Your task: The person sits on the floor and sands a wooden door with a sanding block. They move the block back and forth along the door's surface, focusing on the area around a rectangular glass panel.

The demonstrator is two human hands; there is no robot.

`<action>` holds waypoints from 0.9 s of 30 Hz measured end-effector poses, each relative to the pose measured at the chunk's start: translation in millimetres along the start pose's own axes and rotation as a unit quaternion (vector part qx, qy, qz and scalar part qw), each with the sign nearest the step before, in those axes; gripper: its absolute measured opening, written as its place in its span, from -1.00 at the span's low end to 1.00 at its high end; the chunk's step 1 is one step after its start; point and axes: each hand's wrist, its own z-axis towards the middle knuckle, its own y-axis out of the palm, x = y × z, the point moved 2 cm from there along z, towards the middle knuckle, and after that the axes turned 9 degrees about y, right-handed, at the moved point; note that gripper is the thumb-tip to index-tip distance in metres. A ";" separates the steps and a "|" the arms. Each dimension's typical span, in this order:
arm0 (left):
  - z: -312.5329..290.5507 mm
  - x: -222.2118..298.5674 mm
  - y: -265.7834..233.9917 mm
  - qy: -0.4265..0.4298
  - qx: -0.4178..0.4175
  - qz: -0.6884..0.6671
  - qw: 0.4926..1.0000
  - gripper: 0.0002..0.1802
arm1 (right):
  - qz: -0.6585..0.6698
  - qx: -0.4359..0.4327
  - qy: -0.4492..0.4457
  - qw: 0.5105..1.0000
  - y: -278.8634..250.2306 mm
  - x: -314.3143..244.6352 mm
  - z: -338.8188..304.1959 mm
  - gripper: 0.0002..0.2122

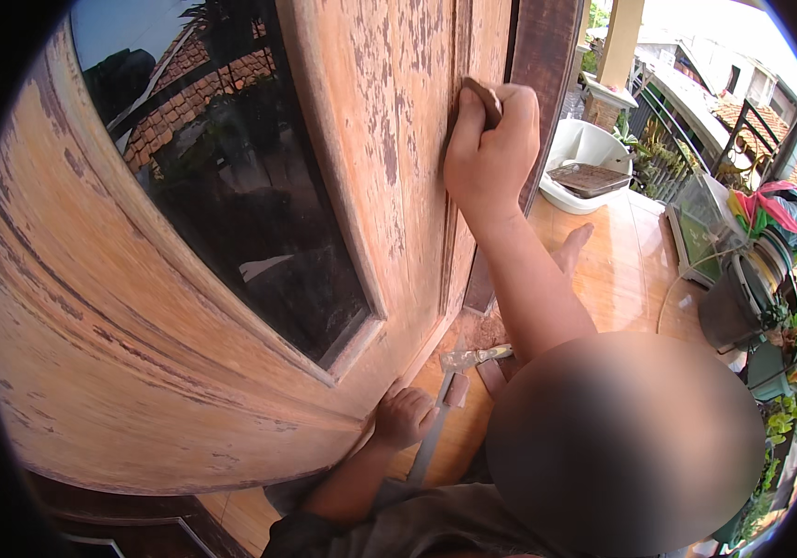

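My right hand (493, 153) is closed around a folded piece of brown sandpaper (482, 100), pressed to the grooved moulding of a wooden door (408, 186). Patches of old dark finish dot the door's pale, bare wood. A dark glass pane (240, 205) is set in it and mirrors roofs. Lower down, my left hand (406, 416) has its fingers curled at the door's edge; part of its grip is hidden. On the floor beside that hand lies a scraper (474, 357) with a broad metal blade, and near it a small brown block-like piece (457, 391).
The dark door frame (547, 84) rises behind my right hand. A white basin (584, 153) holding a flat dark tray stands on the tiled floor (621, 251). A bare foot (575, 247) shows behind my forearm. Buckets (735, 302) and plants line the right side. A blurred round area covers the lower right.
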 end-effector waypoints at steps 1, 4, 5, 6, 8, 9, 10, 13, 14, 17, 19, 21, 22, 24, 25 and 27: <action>0.3 -0.2 0.7 0.002 0.002 0.003 1.000 -0.81 | 0.003 0.023 -0.028 0.999 12.4 -5.3 36.7 -0.88; -0.1 -0.8 1.3 0.006 0.002 0.007 1.000 -0.80 | 0.004 0.035 -0.051 0.998 35.0 -19.5 120.2 -0.88; -0.4 -1.1 2.1 0.006 0.001 0.002 1.000 -0.80 | -0.008 0.013 -0.027 1.000 36.7 -18.6 117.4 -0.90; -0.4 -1.8 2.8 0.009 0.002 0.010 1.000 -0.80 | -0.026 -0.013 -0.011 1.000 33.8 -17.4 109.4 -0.89; -2.0 -2.6 3.9 0.011 -0.001 0.012 1.000 -0.80 | 0.032 0.027 -0.033 0.999 23.1 -11.5 69.7 -0.89; -2.2 -3.1 4.0 0.011 0.006 0.010 1.000 -0.80 | 0.011 -0.003 0.035 0.999 13.0 -2.9 33.0 -0.89; -3.1 -3.3 4.2 0.010 0.013 0.005 1.000 -0.80 | -0.017 -0.002 0.013 1.000 2.0 2.0 -2.2 -0.87; -3.9 -4.4 4.3 0.004 0.005 -0.005 1.000 -0.80 | -0.018 0.004 0.024 1.000 -22.4 8.8 -72.8 -0.84; -4.2 -4.9 4.2 0.002 -0.001 -0.013 1.000 -0.80 | -0.016 -0.020 0.028 0.999 -22.8 10.8 -74.6 -0.84; -2.4 -5.1 2.7 0.010 -0.021 -0.001 1.000 -0.79 | -0.024 -0.011 0.003 1.000 -5.3 3.0 -12.5 -0.87; -1.4 -3.8 1.5 0.011 -0.022 0.003 1.000 -0.79 | 0.002 0.048 -0.062 0.997 22.2 -9.5 61.6 -0.89; 0.2 -3.1 -0.7 0.009 -0.022 0.000 1.000 -0.79 | 0.005 0.049 -0.101 0.994 39.7 -24.1 133.3 -0.88; -0.2 -2.3 -1.1 0.006 -0.018 -0.006 1.000 -0.79 | -0.002 0.045 -0.057 0.997 43.1 -26.6 142.7 -0.88; 0.3 -1.4 -1.1 0.007 -0.013 -0.008 1.000 -0.79 | 0.006 0.062 -0.037 0.997 46.8 -31.2 149.6 -0.87; 0.8 -1.4 -0.9 0.009 -0.013 -0.004 1.000 -0.79 | -0.008 0.052 -0.025 0.998 41.1 -30.1 134.7 -0.86; 0.3 -2.1 -1.1 0.014 -0.010 0.003 1.000 -0.79 | -0.011 0.018 0.011 1.000 20.2 -18.7 68.3 -0.84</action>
